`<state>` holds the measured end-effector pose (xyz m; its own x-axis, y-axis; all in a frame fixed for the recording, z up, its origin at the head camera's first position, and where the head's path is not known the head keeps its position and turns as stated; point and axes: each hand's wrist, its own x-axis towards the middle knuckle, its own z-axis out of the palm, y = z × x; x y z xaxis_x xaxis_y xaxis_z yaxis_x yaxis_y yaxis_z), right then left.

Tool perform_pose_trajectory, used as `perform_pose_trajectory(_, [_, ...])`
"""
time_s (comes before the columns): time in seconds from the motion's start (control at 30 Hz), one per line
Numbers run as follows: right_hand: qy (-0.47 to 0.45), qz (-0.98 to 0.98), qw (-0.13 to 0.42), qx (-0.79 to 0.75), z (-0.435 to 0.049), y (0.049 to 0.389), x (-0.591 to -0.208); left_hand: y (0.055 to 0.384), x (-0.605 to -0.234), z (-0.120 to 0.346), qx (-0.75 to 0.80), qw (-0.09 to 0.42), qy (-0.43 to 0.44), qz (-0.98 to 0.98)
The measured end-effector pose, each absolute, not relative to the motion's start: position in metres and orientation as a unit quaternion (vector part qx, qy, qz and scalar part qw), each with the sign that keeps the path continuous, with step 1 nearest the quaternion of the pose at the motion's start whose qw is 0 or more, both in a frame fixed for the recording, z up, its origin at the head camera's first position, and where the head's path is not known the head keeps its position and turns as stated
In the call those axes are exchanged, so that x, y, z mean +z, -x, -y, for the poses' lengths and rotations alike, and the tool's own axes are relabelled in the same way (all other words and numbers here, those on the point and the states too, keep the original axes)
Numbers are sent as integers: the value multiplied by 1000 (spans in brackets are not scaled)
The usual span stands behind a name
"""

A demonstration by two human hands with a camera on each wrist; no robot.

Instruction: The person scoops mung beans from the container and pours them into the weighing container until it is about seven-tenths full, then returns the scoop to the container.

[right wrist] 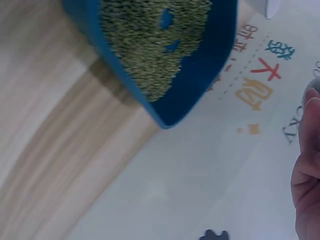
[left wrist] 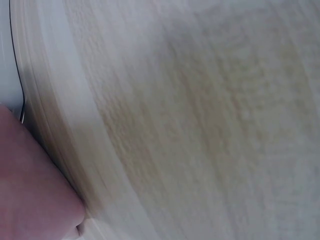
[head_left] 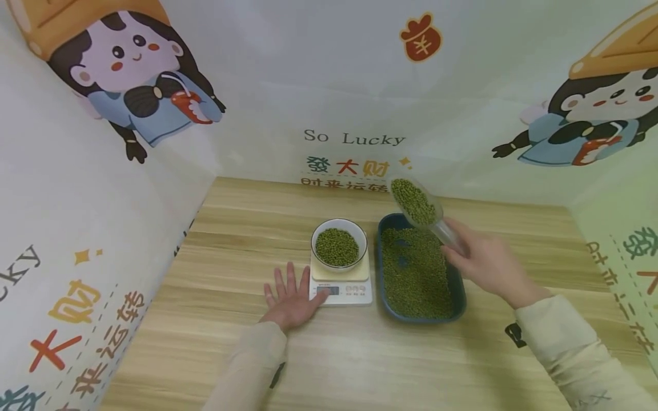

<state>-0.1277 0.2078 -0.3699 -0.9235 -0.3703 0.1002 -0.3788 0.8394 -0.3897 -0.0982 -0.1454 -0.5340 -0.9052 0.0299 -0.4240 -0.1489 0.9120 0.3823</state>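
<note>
My right hand (head_left: pixel 485 257) grips the handle of a clear scoop (head_left: pixel 438 220) heaped with green mung beans (head_left: pixel 413 201), held above the far part of a blue bin (head_left: pixel 458 308). More mung beans fill that bin, with bare blue spots showing through. To its left, a white bowl (head_left: pixel 339 267) of mung beans stands on a kitchen scale (head_left: pixel 354 298). Palm down with spread fingers, my left hand (head_left: pixel 293 302) lies beside the scale, its thumb over the scale's display edge. The right wrist view shows part of the right hand (right wrist: pixel 310 175) at its edge.
A wood-grain table (head_left: pixel 226 274) carries everything. White printed sheets (head_left: pixel 267 114) with cartoon figures and lettering rise behind it and at both sides. Small black objects (head_left: pixel 515 335) lie near the right sleeve and by the left sleeve.
</note>
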Motion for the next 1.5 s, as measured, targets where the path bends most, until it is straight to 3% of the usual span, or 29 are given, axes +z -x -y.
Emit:
perform_pose_trajectory(0.23, [-241,952,-24,189,-196,133,-349,97,-531,145,205,222,34,-953])
perform_pose_trajectory(0.53, [-296,940,-119,124,-177,134,-340,97,-530,145,199,220,34,-954])
perform_pose_trajectory(0.83, [-352,927,-110,67,-163,130,-343,96,-528,145,200,218,31,-955])
perform_pose_trajectory(1.5, [-358,922,-138,46,-148,139,-331,98,-532,144,199,222,34,-954])
